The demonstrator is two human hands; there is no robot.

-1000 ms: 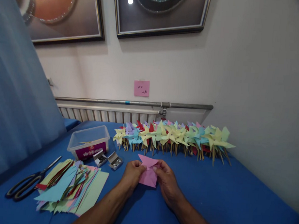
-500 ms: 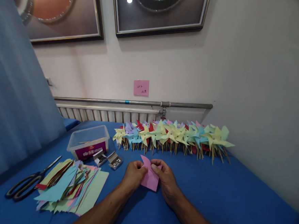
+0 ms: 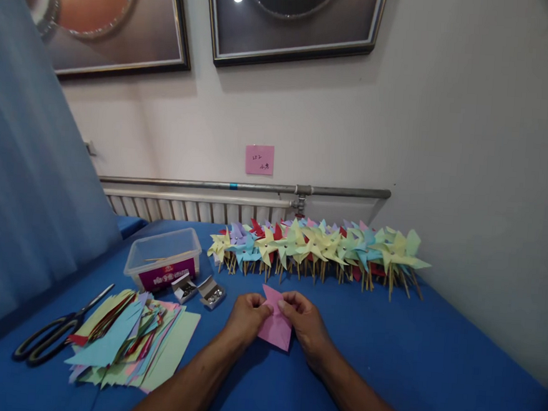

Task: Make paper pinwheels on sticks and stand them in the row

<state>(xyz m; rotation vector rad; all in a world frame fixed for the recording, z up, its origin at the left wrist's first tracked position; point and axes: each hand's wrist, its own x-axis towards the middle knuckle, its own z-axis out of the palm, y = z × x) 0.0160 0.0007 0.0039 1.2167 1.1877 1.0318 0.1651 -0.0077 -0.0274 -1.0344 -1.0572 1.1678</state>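
Between my hands is a sheet of pink paper (image 3: 276, 334), its corners partly bent in and one point sticking up at the top. My left hand (image 3: 246, 319) pinches its left side between thumb and fingers. On the other side my right hand (image 3: 306, 323) grips the paper, the thumb pressing near the middle. Beyond my hands stand many paper pinwheels (image 3: 316, 243) on thin sticks, in yellow, green, blue, red and purple. Two small open boxes of metal pins (image 3: 212, 294) lie up and to the left of my left hand.
A blue cloth (image 3: 399, 358) covers the table. On the left are a pile of coloured paper (image 3: 121, 339), black-handled scissors (image 3: 51, 340) and a clear plastic tub (image 3: 163, 248) with sticks in it. A blue curtain (image 3: 34, 151) hangs at the left; a radiator (image 3: 184, 208) runs along the wall.
My right thumb has drawn the right side of the pink paper inward toward the middle, so the sheet looks narrower. My left hand keeps its pinch.
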